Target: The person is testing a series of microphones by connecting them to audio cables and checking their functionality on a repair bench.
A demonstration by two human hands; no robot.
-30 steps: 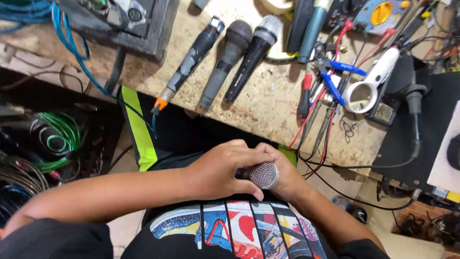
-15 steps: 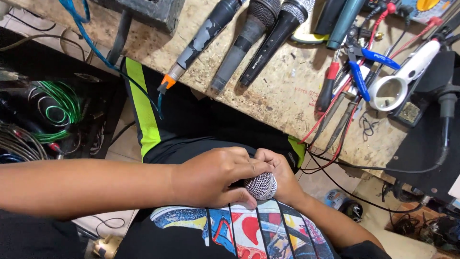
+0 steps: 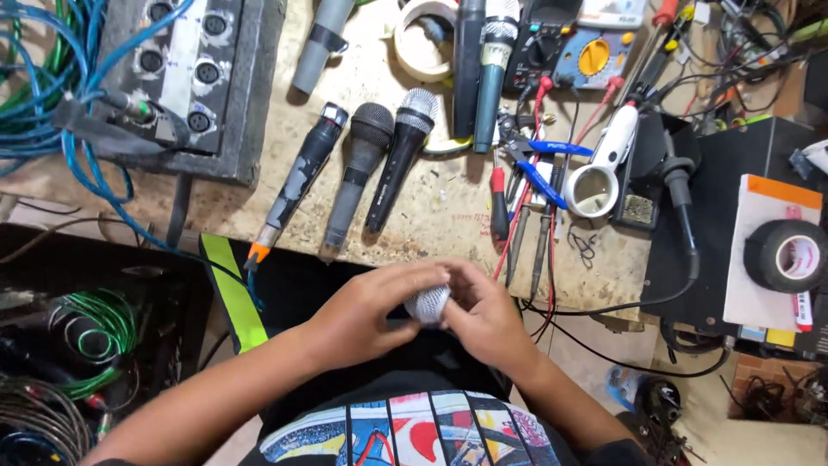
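Note:
Both my hands meet over my lap, just below the workbench's front edge (image 3: 431,250). My left hand (image 3: 366,315) and my right hand (image 3: 487,319) both grip a silver mesh microphone grille (image 3: 428,304), which shows between my fingers. Whether a microphone body hangs under it is hidden by my hands. On the bench above lie three microphones side by side: a worn one without a grille (image 3: 297,185), a grey one (image 3: 358,168) and a black one with a silver head (image 3: 401,155).
A grey connector box (image 3: 185,73) with blue cables sits at the back left. Pliers (image 3: 535,173), screwdrivers, a white magnifier lamp (image 3: 599,168), a multimeter (image 3: 591,52) and a tape ring (image 3: 423,39) crowd the right. Black tape roll (image 3: 787,255) lies far right. Cable coils (image 3: 95,328) fill the lower left.
The camera has tilted up, showing more of the bench. My hands have risen toward the bench edge, still holding the grille between them.

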